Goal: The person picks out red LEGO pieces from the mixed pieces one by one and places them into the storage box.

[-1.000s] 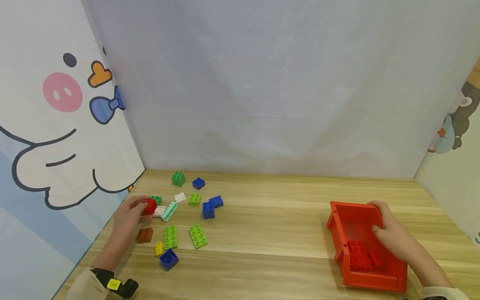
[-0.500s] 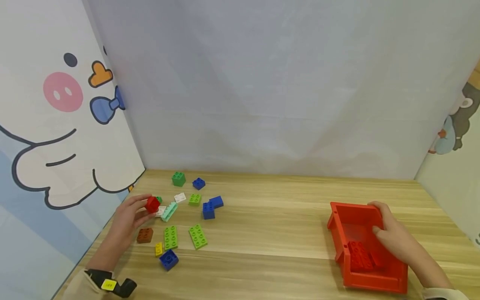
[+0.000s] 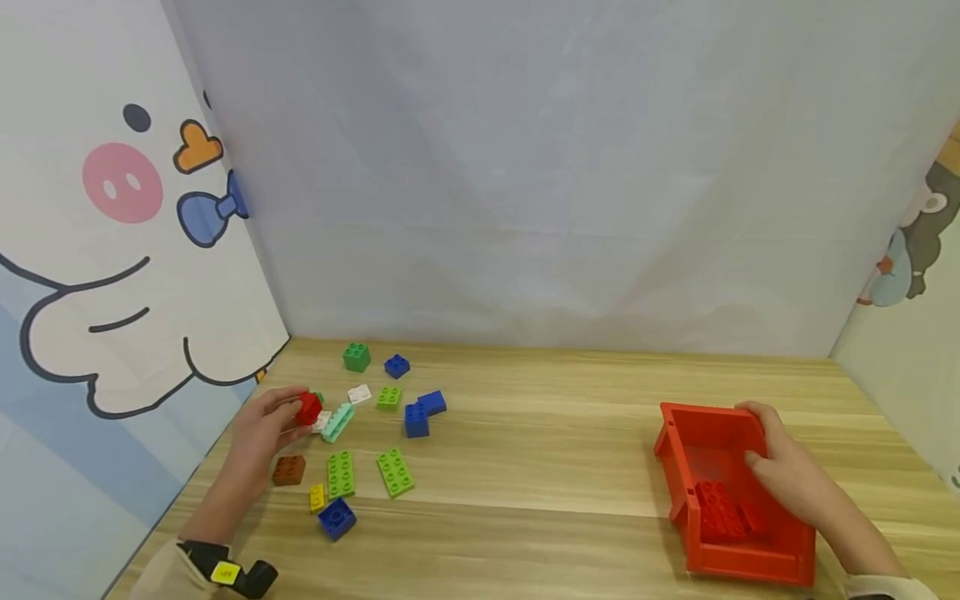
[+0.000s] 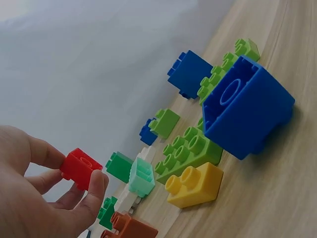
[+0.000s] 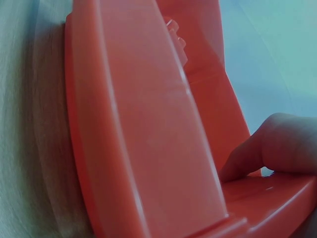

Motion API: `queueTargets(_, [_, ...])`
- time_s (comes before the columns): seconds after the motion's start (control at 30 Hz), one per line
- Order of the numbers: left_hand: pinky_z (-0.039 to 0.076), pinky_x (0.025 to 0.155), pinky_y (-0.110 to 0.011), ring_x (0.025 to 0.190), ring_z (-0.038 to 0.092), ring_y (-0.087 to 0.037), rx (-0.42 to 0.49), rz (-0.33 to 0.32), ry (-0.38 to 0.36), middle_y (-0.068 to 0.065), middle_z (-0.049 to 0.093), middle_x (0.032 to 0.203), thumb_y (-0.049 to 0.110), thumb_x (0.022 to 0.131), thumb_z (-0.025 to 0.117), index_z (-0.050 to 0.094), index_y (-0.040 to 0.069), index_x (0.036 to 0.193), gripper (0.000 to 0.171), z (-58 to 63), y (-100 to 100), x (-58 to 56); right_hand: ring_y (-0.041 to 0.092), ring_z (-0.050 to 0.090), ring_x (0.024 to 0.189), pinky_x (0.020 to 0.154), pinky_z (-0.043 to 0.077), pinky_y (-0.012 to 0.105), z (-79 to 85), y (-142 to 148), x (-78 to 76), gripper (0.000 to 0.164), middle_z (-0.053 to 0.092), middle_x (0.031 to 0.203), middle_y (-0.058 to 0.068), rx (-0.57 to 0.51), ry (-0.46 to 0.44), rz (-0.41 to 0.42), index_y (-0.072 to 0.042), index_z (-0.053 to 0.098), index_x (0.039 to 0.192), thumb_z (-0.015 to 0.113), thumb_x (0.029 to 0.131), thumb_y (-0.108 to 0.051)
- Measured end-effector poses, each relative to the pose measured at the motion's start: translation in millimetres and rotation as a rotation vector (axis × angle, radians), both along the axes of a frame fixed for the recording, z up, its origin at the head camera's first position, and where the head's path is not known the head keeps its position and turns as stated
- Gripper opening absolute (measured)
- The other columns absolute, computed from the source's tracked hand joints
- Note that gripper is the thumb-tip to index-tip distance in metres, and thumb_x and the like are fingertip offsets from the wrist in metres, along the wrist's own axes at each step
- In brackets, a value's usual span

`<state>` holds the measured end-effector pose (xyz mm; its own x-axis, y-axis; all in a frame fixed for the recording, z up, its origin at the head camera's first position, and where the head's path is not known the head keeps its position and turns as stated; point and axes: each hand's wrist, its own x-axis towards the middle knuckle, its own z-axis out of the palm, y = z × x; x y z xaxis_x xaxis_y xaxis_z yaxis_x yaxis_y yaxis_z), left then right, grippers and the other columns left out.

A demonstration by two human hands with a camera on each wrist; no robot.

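At the left of the table, my left hand (image 3: 260,429) pinches a red building brick (image 3: 308,409) between thumb and fingers. In the left wrist view that brick (image 4: 82,167) shows its hollow underside. It is held above a green brick, a white brick (image 3: 322,422) and a mint brick (image 3: 338,423). My right hand (image 3: 787,467) grips the right wall of a red bin (image 3: 742,560), thumb inside; its other fingers are mostly hidden behind the wall. Inside the bin lie red bricks (image 3: 720,510). The right wrist view shows the bin's side (image 5: 148,119) close up and the thumb (image 5: 257,151).
Near my left hand lie a brown brick (image 3: 289,471), a yellow brick (image 3: 317,498), an upturned blue brick (image 3: 337,518) and two long lime bricks (image 3: 341,475). Farther back are a green brick (image 3: 356,357) and several blue ones (image 3: 417,420). A pale curtain (image 3: 555,183) hangs behind the table.
My left hand has raised the red brick slightly and shifted it a little to the right, still pinched. The right hand and the bin have stayed in place.
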<state>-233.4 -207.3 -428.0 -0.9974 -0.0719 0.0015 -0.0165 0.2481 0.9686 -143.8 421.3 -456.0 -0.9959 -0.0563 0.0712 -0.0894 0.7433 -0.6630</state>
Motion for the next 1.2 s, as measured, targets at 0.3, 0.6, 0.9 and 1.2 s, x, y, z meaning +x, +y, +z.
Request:
queueTargets(0.3, [0.050,0.083,-0.030,0.106,0.051,-0.020,-0.077,-0.035,0.063,-0.017,0.042,0.132,0.026,0.100,0.045,0.044,0.002,0.134,0.041,-1.2,5.7,0.9,0.036,0.052,0.093,0.073,0.047,0.051,0.1,0.0,-0.8,0.057,0.047,0.119,0.032,-0.003,0.014,0.001,0.002,0.017,0.137,0.045,0.088,0.007])
queueTargets(0.6, [0.051,0.080,-0.026,0.105,0.052,-0.021,-0.150,-0.034,0.105,-0.012,0.048,0.128,0.038,0.095,0.053,0.053,0.011,0.129,0.043,-5.2,10.7,1.7,0.036,0.053,0.093,0.074,0.047,0.053,-0.1,-1.0,0.0,0.058,0.047,0.118,0.032,0.000,0.019,0.002,0.003,0.016,0.138,0.046,0.088,0.007])
queueTargets(0.9, [0.052,0.080,-0.030,0.099,0.054,-0.025,-0.265,-0.034,0.158,-0.010,0.052,0.125,0.032,0.096,0.054,0.055,0.012,0.126,0.037,-1.1,24.0,5.7,0.038,0.051,0.096,0.076,0.046,0.053,-0.5,-1.0,0.5,0.057,0.045,0.120,0.032,-0.003,0.006,0.000,0.003,0.015,0.138,0.045,0.089,0.007])
queueTargets(1.2, [0.052,0.076,-0.027,0.095,0.058,-0.024,-0.268,-0.095,0.207,-0.007,0.055,0.121,0.027,0.094,0.058,0.058,0.011,0.122,0.032,2.3,37.7,8.8,0.039,0.051,0.097,0.077,0.045,0.055,0.8,-2.9,1.1,0.057,0.045,0.121,0.032,-0.012,0.012,0.003,0.004,0.016,0.137,0.044,0.088,0.008])
